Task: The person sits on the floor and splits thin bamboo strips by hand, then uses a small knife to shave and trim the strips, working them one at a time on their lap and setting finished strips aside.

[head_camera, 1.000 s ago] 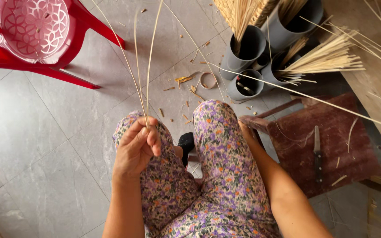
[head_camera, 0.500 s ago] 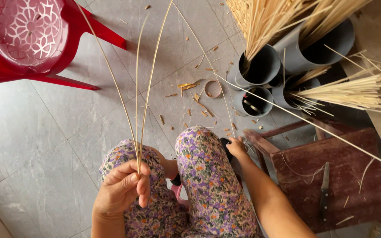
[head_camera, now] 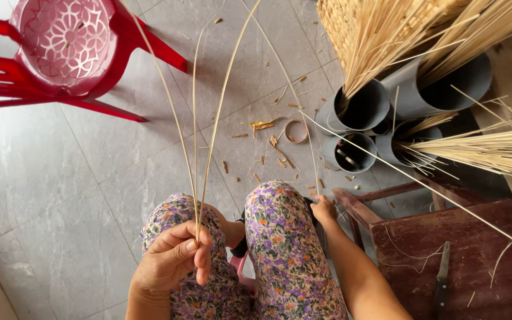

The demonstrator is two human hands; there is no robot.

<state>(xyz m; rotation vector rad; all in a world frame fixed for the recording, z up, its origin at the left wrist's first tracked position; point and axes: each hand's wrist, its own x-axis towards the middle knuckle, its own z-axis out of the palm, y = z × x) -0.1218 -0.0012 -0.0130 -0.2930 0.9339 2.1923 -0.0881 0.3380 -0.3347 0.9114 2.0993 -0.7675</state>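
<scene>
Bamboo strips are pinched upright by left hand fingers, fanning above; right hand fingers' closure cannot be told.

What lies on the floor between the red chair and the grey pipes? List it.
Head view: tiled floor strewn with cane scraps and a small cane ring; the long strips in the left hand rise across that stretch.

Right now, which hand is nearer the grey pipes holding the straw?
Right. The right hand reaches down past the knee, just below-left of the grey pipes; the left hand pinches thin strips farther away.
</scene>
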